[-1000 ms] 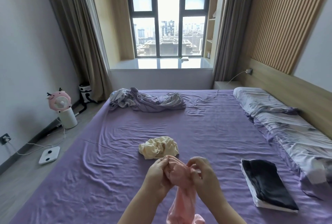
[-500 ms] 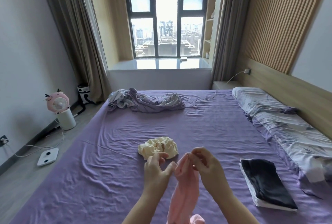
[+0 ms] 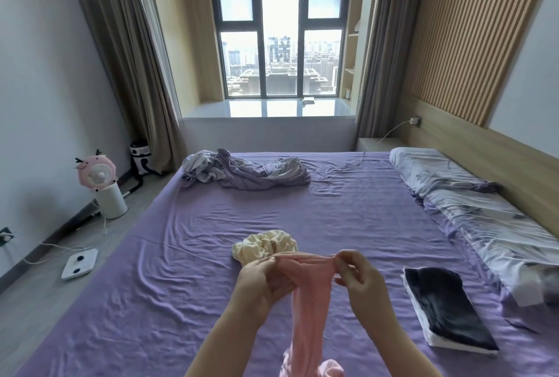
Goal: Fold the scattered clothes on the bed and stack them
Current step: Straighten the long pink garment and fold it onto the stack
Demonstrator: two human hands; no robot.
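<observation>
Head view shows both hands holding a thin pink fabric garment [image 3: 305, 295] above the purple bedsheet [image 3: 151, 286]: the left hand [image 3: 261, 279] grips one end of its top edge with curled fingers, the right hand [image 3: 357, 273] pinches the other end, and the rest hangs bunched below the grip. Just beyond the grip lies a crumpled cream garment [image 3: 264, 245] (unfolded); right of it sits the folded dark-and-white stack [image 3: 447, 313]. The pinch looks slight, so stretching the edge could pull it free, and the twisted cloth would fold crooked.

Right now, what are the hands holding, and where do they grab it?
Both hands hold the pink garment by its top edge: the left hand grips one end, the right hand pinches the other.
</observation>
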